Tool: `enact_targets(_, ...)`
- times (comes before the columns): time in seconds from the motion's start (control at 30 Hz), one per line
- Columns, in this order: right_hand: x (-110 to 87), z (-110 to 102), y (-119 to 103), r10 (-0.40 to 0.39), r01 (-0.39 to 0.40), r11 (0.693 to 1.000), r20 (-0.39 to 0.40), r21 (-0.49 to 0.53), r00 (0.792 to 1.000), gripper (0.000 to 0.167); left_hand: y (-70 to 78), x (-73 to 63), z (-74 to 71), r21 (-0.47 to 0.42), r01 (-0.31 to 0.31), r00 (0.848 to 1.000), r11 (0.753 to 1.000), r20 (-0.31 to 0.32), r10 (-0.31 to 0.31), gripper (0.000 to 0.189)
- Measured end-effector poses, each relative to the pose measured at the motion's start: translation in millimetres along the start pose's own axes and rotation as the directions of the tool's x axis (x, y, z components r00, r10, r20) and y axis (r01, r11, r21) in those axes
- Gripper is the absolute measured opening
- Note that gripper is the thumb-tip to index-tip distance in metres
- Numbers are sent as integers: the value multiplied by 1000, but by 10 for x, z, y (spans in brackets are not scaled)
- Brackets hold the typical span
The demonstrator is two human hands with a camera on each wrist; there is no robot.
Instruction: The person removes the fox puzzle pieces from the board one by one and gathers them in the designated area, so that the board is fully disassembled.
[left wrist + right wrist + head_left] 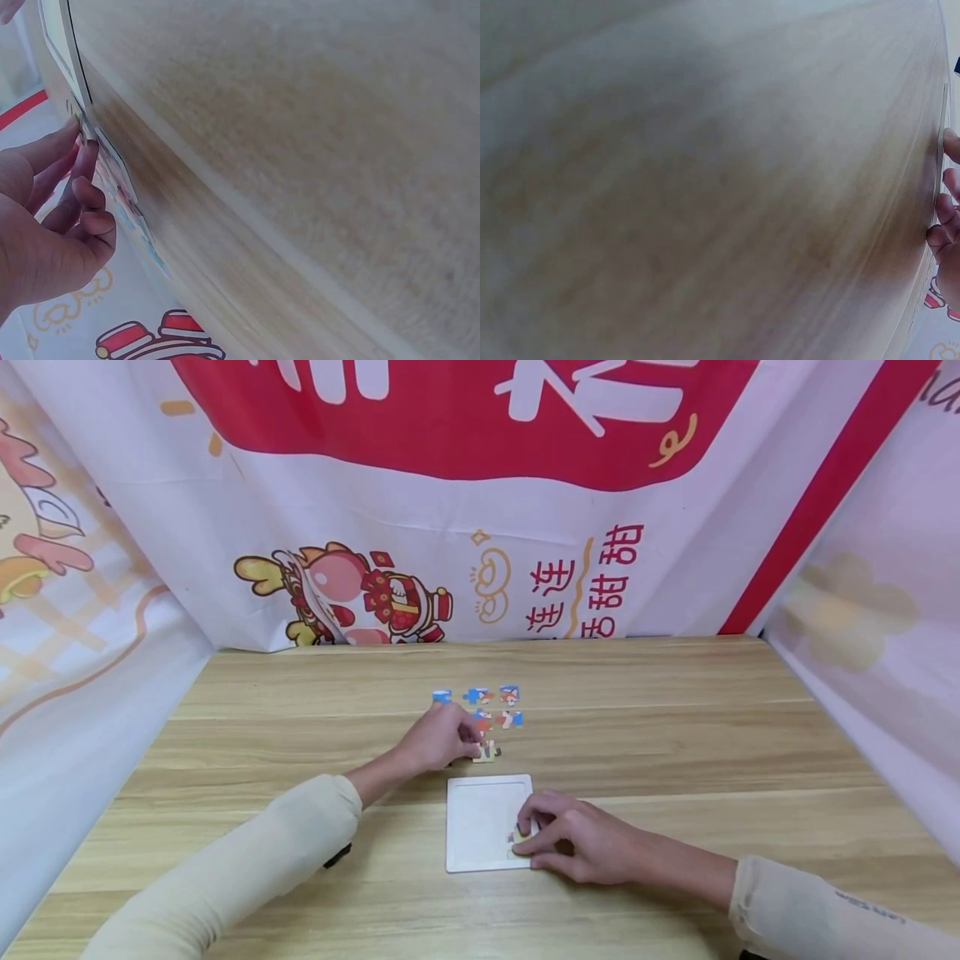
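My left hand [442, 737] pinches a pale yellow jigsaw piece [486, 753] between thumb and fingertips, just beyond the frame. In the left wrist view, the fingertips of the left hand [56, 217] meet on a thin piece. A white square puzzle frame [487, 782] lies flat on the table in front of me. At its lower right corner my right hand [573, 837] grips a small jigsaw piece [522, 835], largely covered by the fingers. The right wrist view catches only fingertips [946, 210] at the right edge, beside the frame's thin side.
Past the left hand lie several loose jigsaw pieces with blue and orange print, including a corner-side blue piece [442, 696], a fox-face piece [510, 695] and another piece [512, 719]. The wood-grain table [675, 718] ends at a printed cloth [420, 510] behind.
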State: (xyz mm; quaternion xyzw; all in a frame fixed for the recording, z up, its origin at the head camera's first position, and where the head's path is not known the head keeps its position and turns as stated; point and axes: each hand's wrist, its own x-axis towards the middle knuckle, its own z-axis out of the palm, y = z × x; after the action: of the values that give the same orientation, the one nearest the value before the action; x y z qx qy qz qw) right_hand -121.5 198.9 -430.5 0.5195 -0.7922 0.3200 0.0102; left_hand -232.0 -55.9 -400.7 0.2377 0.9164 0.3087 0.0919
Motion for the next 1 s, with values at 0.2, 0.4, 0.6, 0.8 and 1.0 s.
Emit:
enact_targets(0.2,6,-9,-4,-2,2,1000,0,-1,1000,21,18,-3,-6,42,-18,1000,999,3,18,9)
enact_targets(0.4,8,-13,-10,23,-23,1000,14,11,1000,21,2,-18,1,45,-22,1000,999,-7,23,4)
enact_targets(0.6,12,-10,-13,61,-61,998,38,8,997,21,-9,-116,-25,26,-34,999,999,-26,35,4)
enact_targets(0.8,37,-21,-33,128,-129,991,75,16,989,20,41,-314,-79,-20,-104,994,994,30,104,5)
enact_targets(1.0,63,-38,-55,160,-161,987,97,8,982,20,47,-486,-40,-100,-162,978,982,117,173,14)
